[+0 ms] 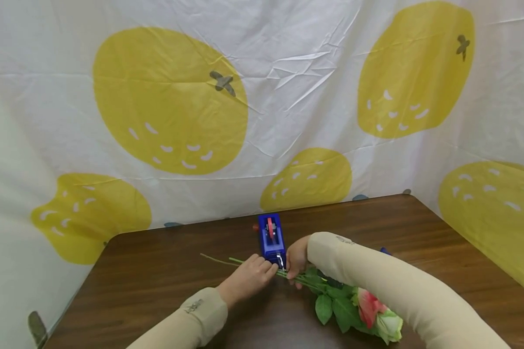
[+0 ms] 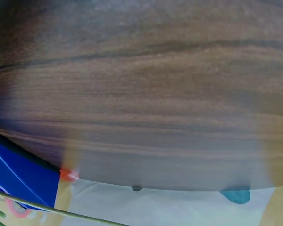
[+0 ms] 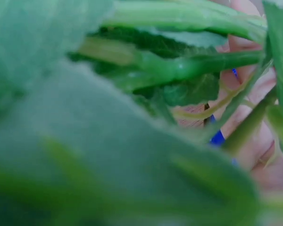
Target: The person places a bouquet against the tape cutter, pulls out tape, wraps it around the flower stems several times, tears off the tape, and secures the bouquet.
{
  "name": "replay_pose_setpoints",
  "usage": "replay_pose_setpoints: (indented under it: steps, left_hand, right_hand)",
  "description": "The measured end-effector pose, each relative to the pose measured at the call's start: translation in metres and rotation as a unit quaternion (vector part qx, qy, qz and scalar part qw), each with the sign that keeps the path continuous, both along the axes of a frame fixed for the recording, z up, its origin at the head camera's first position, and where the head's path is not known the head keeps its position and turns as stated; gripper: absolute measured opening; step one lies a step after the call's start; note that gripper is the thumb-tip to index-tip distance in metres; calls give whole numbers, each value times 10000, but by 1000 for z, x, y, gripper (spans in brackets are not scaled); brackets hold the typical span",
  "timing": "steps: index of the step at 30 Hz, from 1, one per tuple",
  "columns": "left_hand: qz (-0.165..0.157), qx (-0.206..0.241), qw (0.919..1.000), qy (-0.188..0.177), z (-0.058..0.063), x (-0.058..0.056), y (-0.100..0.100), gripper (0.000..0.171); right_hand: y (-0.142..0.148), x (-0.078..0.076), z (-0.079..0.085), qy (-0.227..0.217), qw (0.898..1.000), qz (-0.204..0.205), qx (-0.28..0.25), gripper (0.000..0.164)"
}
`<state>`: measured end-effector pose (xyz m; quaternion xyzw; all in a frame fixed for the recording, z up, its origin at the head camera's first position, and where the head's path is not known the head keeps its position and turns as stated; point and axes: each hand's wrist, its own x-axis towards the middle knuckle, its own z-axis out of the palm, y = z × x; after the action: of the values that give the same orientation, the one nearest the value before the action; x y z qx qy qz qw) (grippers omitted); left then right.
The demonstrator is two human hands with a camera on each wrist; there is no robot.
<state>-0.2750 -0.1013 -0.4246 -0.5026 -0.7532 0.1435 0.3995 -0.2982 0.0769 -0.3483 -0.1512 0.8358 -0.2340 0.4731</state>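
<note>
A small bunch of roses (image 1: 368, 308), one pink-red and one pale green-white, lies slanted over the table with its leaves (image 1: 342, 310) below my right forearm. Its green stems (image 1: 233, 260) run left through both hands. My left hand (image 1: 251, 274) grips the stems near their cut ends. Farther up, my right hand (image 1: 298, 257) holds them just below the leaves. Right behind the hands stands a blue tape dispenser (image 1: 270, 237) with a red-cored roll; a shiny strip of tape (image 1: 281, 261) shows at its front. Leaves (image 3: 108, 141) cover most of the right wrist view, with fingers (image 3: 254, 136) behind the stems.
The brown wooden table (image 1: 148, 276) reaches back to a white curtain (image 1: 270, 97) printed with yellow fruit. A dark blue object (image 1: 385, 251) pokes out behind the right forearm, mostly hidden. The dispenser's red knob (image 2: 69, 175) shows in the left wrist view.
</note>
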Motion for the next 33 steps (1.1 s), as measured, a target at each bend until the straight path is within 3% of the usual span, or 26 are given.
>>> replay_pose_setpoints:
  steps: [4, 11, 18, 23, 33]
  left_hand:
    - [66, 164, 9998, -28, -2, -1, 1, 15]
    - [506, 477, 9964, -488, -1, 0, 5, 19]
    - [675, 458, 9903, -1128, 4, 1, 6, 20]
    - [763, 584, 9763, -1938, 6, 2, 4, 24]
    - [1073, 738, 9371, -3238, 10, 0, 1, 25]
  right_hand:
    - [-1, 3, 2, 142, 9998, -121, 1, 18]
    - [0, 7, 2, 383, 9990, -218, -123, 18]
    - [-1, 5, -1, 672, 9977, 109, 1, 18]
    - [-2, 5, -2, 979, 9944, 353, 164, 16]
    - [-2, 3, -7, 1549, 9854, 553, 441, 9]
